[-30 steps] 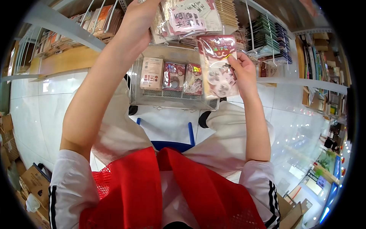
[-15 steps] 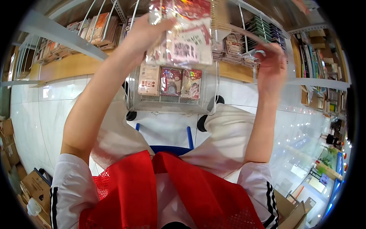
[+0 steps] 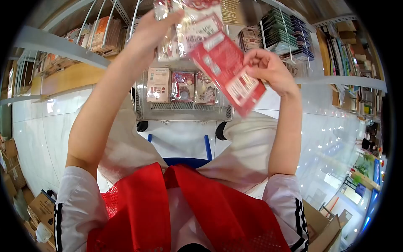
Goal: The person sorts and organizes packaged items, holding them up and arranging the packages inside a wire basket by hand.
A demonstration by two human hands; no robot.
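Closed around the left edge of a glossy cream-and-red plastic packet, my left hand is raised at the top centre. My right hand grips a flat red packet by its right side; a pale label with dark print lies on its lower half. The red packet's upper left corner overlaps the cream packet's lower right. Below both stands a wire mesh basket on wheels. Inside it sit a beige packet stack, a red packet with a round picture and a pale patterned packet.
Stacked orange and beige packets fill a wire-divided wooden shelf at the left. Green packs stand behind wire dividers at the right, with upright books beyond. A blue stool is between my legs; cardboard boxes lie lower left.
My right hand has come from the shelf at the right with the red packet and moved in toward the cream packet. My left hand still holds the cream packet, now slightly further left and up.
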